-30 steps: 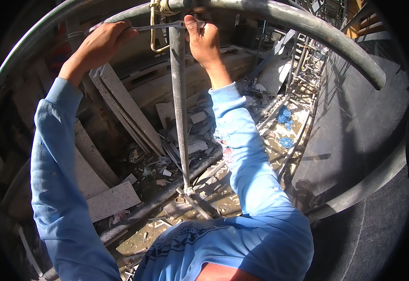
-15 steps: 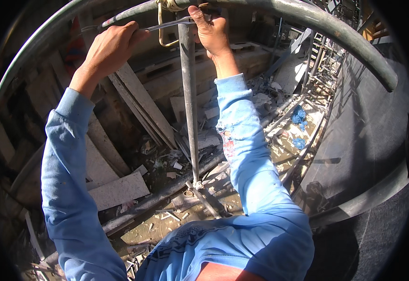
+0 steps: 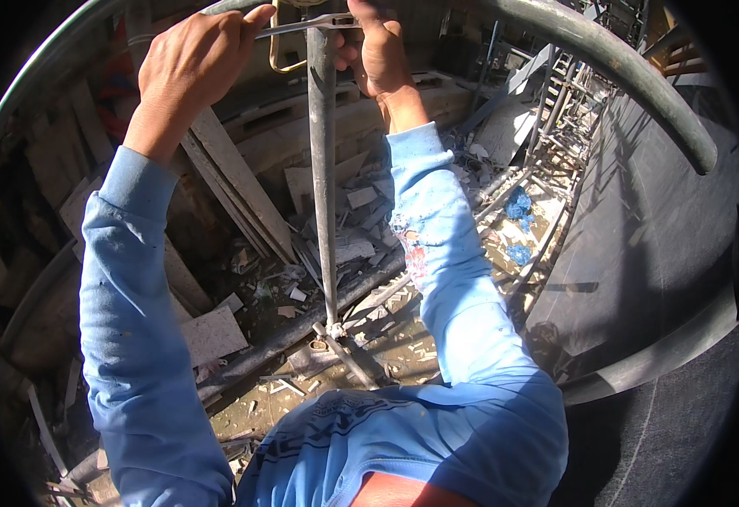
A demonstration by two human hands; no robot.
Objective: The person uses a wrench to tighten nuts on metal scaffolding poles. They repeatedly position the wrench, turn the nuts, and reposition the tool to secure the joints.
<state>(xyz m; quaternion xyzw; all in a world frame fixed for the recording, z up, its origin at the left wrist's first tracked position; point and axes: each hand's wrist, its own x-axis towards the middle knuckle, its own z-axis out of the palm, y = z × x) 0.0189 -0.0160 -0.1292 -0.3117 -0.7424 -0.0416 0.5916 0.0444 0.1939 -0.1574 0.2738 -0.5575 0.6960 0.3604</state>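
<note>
A silver metal spanner [image 3: 293, 29] spans the gap between my two hands at the top, crossing in front of an upright steel pipe [image 3: 323, 169]. My left hand [image 3: 194, 72] is closed round its handle end. At its other end, my right hand [image 3: 380, 63] has its thumb above the spanner's head and its fingers curled below, beside the pipe top. What the spanner's head sits on is hidden by the hand and the upper edge. A pale bent loop [image 3: 275, 46], perhaps cord or thin rod, hangs just left of the pipe.
A thick curved-looking steel tube [image 3: 615, 63] runs across the upper right. Boards [image 3: 238, 182] lean at left; broken slabs [image 3: 216, 336] and rubble lie below. A short pipe [image 3: 344, 359] meets the upright's foot. Blue crumpled material [image 3: 519, 204] and dark sheeting [image 3: 640, 228] are at right.
The view has shifted, so the pipe sits a little further left and higher. My left hand and the spanner's handle end have risen slightly; both hands keep their grip.
</note>
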